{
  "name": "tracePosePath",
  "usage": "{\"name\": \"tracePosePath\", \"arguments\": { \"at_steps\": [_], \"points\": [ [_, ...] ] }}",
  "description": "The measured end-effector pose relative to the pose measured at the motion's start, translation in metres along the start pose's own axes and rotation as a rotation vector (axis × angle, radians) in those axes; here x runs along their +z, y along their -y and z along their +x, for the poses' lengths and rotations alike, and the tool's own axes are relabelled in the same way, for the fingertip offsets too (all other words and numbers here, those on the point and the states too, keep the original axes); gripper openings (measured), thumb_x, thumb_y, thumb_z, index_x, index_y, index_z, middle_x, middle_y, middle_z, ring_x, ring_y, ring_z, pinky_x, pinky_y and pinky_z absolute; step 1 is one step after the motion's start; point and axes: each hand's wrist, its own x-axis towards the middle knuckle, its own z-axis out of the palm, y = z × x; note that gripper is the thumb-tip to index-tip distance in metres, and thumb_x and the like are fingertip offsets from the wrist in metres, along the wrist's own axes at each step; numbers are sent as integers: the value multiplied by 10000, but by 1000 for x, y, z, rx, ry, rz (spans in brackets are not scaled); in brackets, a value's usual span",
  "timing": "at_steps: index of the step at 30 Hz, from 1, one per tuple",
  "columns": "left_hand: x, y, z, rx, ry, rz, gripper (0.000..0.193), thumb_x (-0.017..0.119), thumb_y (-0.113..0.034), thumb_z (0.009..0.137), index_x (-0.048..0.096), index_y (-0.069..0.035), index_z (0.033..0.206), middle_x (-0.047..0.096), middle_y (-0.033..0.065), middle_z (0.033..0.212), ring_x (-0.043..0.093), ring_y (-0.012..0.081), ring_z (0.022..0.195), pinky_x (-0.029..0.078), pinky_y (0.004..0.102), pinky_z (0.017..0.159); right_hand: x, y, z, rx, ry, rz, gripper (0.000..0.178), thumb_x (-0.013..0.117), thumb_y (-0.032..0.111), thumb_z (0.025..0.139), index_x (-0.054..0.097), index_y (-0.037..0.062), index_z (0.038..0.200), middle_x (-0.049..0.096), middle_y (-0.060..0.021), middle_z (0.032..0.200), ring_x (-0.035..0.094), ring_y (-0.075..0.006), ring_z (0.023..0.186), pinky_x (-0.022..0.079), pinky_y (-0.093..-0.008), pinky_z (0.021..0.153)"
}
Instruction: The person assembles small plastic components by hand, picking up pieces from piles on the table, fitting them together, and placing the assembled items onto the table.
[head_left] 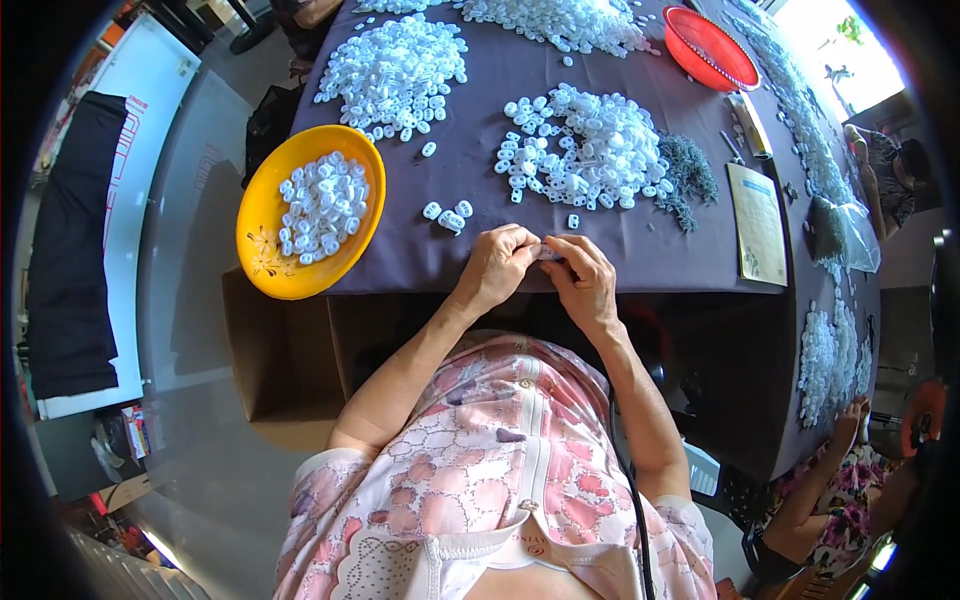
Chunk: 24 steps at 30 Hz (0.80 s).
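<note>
At the table's near edge my left hand (496,264) and my right hand (584,278) meet, both closed with fingertips pinched together. Between them they hold a small white plastic piece (548,253), mostly covered by the fingers. It resembles the oval two-holed pieces on the table. One such loose piece (573,221) lies just beyond my right hand, and a small cluster of pieces (452,222) rests beyond my left. Farther off is a large heap of white pieces (605,145). A pile of tiny grey-green parts (690,175) touches its right side; their kind is too small to tell.
A yellow bowl (262,225) of white pieces sits at the table's left edge. More heaps (395,70) lie behind. To the right are a red basket (700,50) and a paper sheet (757,225). Other people (840,490) sit along the right side. An open cardboard box (285,350) stands below.
</note>
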Motion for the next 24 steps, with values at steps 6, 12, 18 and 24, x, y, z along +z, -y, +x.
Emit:
{"name": "tracePosePath", "arguments": {
  "at_steps": [6,12,18,24],
  "points": [
    [2,-1,2,-34,5,-11,132,596,-83,854,629,45,848,648,99,768,609,128,705,473,272,635,1,-3,0,-15,-42,-34,308,704,19,696,644,56,996,641,-94,910,632,-269,803,512,-337,687],
    [-1,-1,1,-46,3,-29,142,593,-101,850,617,38,829,633,114,747,602,179,676,466,300,614,4,-3,1,-61,-66,-39,265,699,22,712,641,50,969,639,-93,895,631,-270,791,511,-338,677],
    [3,-7,5,-39,22,-17,139,593,-101,844,616,35,820,619,116,722,584,178,642,447,301,575,-1,-4,-2,-48,-88,-61,265,697,16,699,639,53,955,639,-95,893,631,-274,794,512,-343,674],
    [4,-15,-4,36,-88,55,89,614,-47,803,619,29,758,616,151,704,617,263,620,459,343,552,-15,0,1,-11,25,51,264,693,-12,718,648,37,974,630,-108,912,627,-263,782,503,-311,663]
  ]
}}
